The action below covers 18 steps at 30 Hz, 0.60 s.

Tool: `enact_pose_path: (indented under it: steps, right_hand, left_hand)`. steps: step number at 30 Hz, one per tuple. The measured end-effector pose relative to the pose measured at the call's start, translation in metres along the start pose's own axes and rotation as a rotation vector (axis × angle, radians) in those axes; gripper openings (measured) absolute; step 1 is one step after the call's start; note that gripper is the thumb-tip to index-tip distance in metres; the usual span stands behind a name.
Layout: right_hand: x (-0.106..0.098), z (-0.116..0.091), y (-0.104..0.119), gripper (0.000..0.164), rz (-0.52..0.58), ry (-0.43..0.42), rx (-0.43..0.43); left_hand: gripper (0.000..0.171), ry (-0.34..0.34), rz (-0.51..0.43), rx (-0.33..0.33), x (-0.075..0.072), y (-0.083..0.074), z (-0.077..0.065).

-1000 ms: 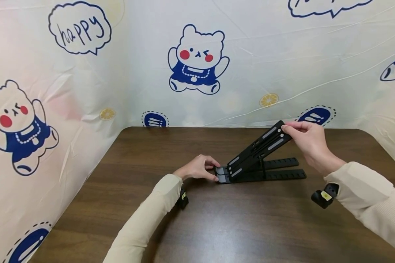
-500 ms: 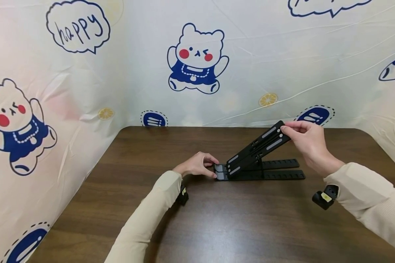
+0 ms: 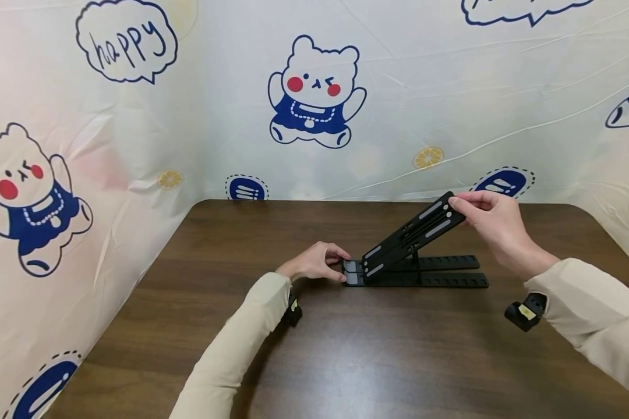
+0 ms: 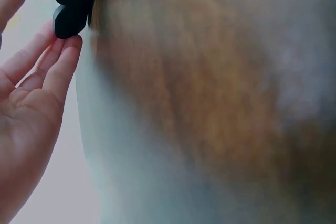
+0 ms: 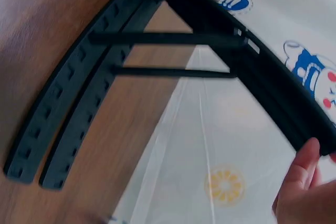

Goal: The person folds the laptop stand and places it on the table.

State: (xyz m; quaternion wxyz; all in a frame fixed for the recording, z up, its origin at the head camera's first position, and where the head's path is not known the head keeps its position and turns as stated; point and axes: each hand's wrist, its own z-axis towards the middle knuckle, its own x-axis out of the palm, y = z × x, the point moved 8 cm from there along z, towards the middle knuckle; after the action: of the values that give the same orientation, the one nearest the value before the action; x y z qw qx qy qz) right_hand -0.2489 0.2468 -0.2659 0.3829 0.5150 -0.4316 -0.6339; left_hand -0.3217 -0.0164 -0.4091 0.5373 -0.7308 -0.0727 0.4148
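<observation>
A black folding laptop stand with grey pads stands on the wooden table, its two raised arms tilted up to the right above two notched base legs. My left hand holds the low hinged end between thumb and fingers; in the left wrist view fingertips touch that black rounded end. At the raised end, my right hand pinches the arms' top between thumb and fingers. Two support struts link legs and arms in the right wrist view. Some right fingers are hidden behind the stand.
A brown wooden table lies under the stand. Pale printed sheeting with cartoon bears hangs behind and at the sides of it. A small black camera sits on the right wrist.
The stand's hinged end has shifted slightly away from me with the left hand, so its base legs lie straighter across the table. Both hands keep their holds.
</observation>
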Motion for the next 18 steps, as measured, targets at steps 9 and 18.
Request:
enact_pose_path:
  steps: [9, 18]
  right_hand:
    - [-0.017, 0.007, -0.025, 0.044, -0.215, 0.1, -0.106]
    - [-0.014, 0.007, -0.098, 0.043, -0.424, 0.363, -0.149]
  left_hand:
    - [0.046, -0.012, 0.133, 0.006, 0.003, -0.006, -0.004]
    - [0.048, -0.044, 0.169, -0.006, 0.006, -0.01, -0.009]
